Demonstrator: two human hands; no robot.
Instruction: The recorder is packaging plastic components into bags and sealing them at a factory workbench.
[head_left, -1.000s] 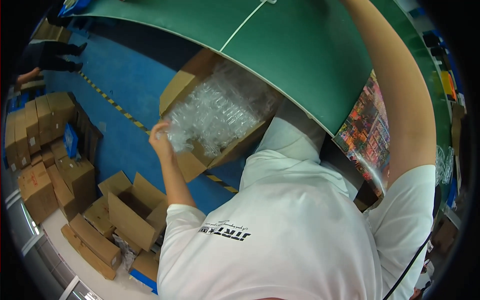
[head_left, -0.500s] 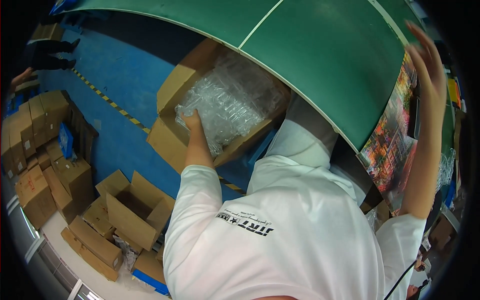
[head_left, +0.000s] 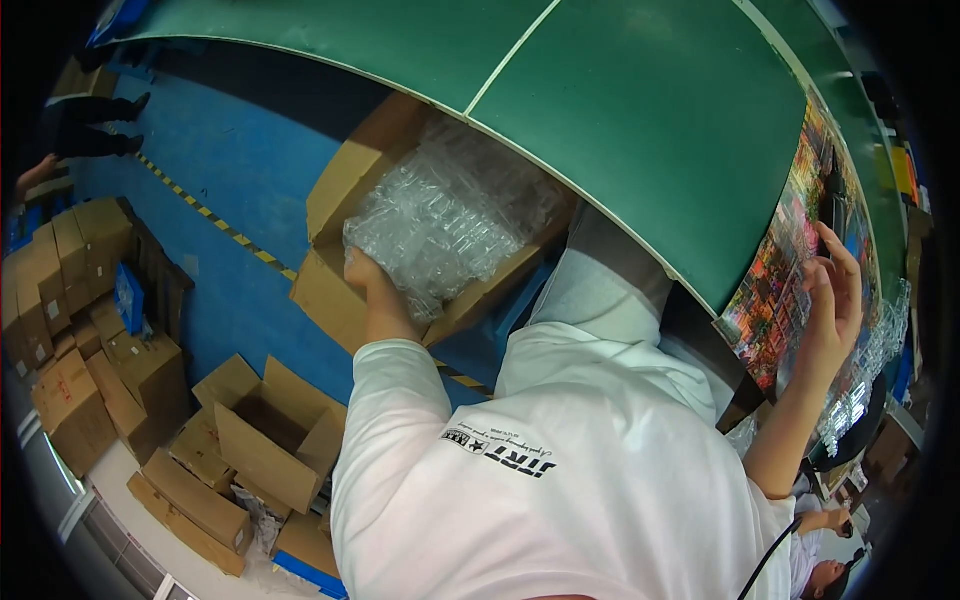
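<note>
Green table [head_left: 650, 120], blue floor [head_left: 225, 150]; clear, glossy plastic pieces [head_left: 440, 225] fill a cardboard box [head_left: 328, 292]. Left hand [head_left: 368, 272] touches them, grip hidden; right hand [head_left: 834, 300] hangs loosely unclenched.

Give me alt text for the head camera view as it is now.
A white-shirted person has their left hand at clear plastic pieces in an open brown cardboard box, partly hidden by a green tabletop. The open right hand hovers near a colourful printed sheet. Brown cardboard boxes are stacked at far left.
</note>
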